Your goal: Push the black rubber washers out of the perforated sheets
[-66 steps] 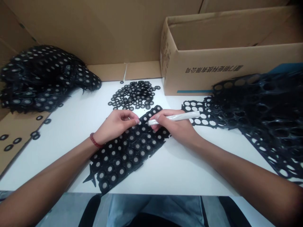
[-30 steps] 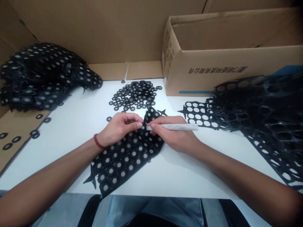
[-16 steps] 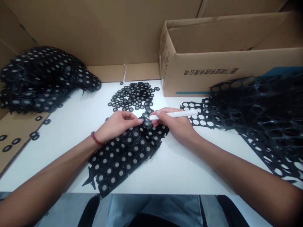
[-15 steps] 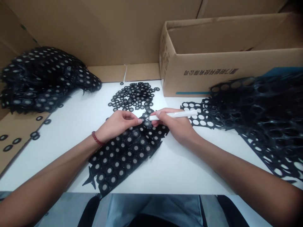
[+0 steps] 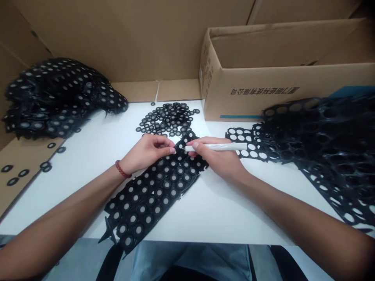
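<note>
One black rubbery sheet of pale-centred rings (image 5: 155,189): slanting from frame centre to lower middle, on the white tabletop (image 5: 228,214), near corner overhanging.
Left hand (image 5: 150,152): thumb and forefinger pinched on the sheet's upper edge.
Right hand (image 5: 216,158): fingers closed round a white pen-like tool (image 5: 230,146), tip at the sheet.
Loose black rings (image 5: 172,117): heaped, upper centre.

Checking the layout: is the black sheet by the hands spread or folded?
Mostly spread: the black sheet shows rows of discs, one corner overhanging the table.

Brown cardboard walls (image 5: 164,39) behind white table (image 5: 228,212)
</note>
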Available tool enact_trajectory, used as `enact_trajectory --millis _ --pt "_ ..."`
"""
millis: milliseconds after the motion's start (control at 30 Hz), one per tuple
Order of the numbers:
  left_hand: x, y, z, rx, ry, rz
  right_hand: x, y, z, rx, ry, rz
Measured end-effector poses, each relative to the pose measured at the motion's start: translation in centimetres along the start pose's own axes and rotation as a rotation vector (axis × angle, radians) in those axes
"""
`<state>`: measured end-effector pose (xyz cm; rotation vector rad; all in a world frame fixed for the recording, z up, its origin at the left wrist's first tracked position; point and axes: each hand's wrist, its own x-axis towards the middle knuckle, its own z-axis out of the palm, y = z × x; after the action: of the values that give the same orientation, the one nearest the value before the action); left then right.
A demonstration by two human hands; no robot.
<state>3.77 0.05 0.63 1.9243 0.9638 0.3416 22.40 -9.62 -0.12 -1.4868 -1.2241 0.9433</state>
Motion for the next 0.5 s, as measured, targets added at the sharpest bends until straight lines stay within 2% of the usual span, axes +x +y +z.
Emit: enact_trajectory --millis 133,267,500 --pt "-0.06 -0.49 -0.36 -0.022 -0.044 0.005 -0.02 0.08 -0.01 -0.002 -0.040 0.006" --pt "-0.15 -0.53 -0.33 0.044 -0.086 0.051 -0.12 0.02 -0.01 -0.006 -0.050 -0.020" --pt "-0.29 -0.43 -0.08 0.048 -0.081 0.062 -0.24 0.06 -0.06 -0.020 -0.066 -0.038"
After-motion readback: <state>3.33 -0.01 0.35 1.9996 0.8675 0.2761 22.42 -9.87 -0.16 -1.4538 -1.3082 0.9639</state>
